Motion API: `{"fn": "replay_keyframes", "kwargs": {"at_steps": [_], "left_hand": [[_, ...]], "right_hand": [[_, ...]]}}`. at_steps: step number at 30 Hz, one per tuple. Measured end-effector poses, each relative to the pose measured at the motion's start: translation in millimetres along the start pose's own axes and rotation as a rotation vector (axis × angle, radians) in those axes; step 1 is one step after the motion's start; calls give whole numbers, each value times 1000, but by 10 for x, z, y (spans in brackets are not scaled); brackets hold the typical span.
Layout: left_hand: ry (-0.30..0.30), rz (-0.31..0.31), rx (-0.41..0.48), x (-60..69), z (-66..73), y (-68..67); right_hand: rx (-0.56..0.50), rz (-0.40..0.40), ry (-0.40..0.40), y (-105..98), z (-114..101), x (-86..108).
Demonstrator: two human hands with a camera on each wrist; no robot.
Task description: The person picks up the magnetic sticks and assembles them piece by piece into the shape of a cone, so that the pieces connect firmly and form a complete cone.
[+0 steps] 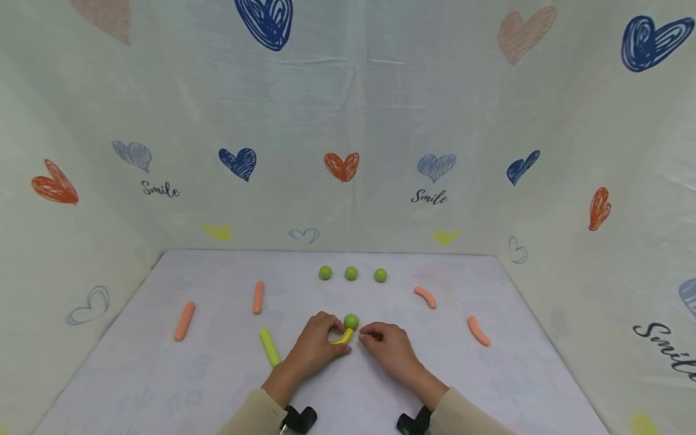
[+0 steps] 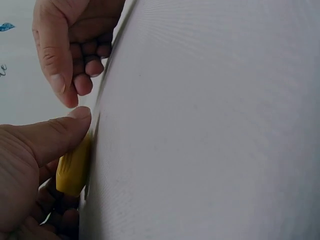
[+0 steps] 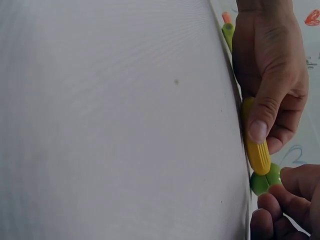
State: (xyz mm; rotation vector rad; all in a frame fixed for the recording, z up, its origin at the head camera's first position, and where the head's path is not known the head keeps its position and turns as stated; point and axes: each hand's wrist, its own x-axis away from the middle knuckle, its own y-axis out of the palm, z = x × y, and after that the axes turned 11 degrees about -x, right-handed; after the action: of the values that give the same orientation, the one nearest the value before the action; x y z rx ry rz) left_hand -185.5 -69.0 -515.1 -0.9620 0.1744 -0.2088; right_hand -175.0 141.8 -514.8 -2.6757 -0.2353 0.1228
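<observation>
In the head view, the left hand (image 1: 314, 343) pinched a curved yellow stick (image 1: 345, 336) beside a round green ball (image 1: 351, 321) on the white surface (image 1: 353, 405); the right hand's (image 1: 390, 350) fingers curled loosely, holding nothing visible. The left wrist view showed moulded grooves; the right, a rounded tip, seemingly needing gentle, steady alignment.

The place looks like a small recording booth set up around a white tabletop (image 1: 505, 393), though the wider building, be it home, lab or office, cannot be told. Pale sheeting (image 1: 380, 121) rises behind the table and along both sides, creased and wrinkled, printed with hearts (image 1: 342, 167) and the word "Smile" (image 1: 429, 197), and it fills the background. Black devices (image 1: 301, 419) sit at the person's wrists, and green balls (image 1: 351, 273) stand in a spaced row, which suggests a staged workspace.
</observation>
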Motion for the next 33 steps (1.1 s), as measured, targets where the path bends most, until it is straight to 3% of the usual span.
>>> {"fn": "replay_keyframes", "kwargs": {"at_steps": [6, 11, 19, 23, 33], "left_hand": [[6, -8, -7, 17, -18, -3], [-21, -11, 1, 40, 1, -12], [-8, 9, -2, 39, -16, -15], [-12, 6, 2, 40, -19, -13], [-16, 6, 17, 35, -8, -18]], "right_hand": [[-1, 21, 14, -83, 66, -1], [-29, 93, 31, -213, 109, -28], [34, 267, 15, -577, 188, -147], [67, 312, 18, -786, 247, -228], [22, 304, 91, -1099, 379, -388]]}}
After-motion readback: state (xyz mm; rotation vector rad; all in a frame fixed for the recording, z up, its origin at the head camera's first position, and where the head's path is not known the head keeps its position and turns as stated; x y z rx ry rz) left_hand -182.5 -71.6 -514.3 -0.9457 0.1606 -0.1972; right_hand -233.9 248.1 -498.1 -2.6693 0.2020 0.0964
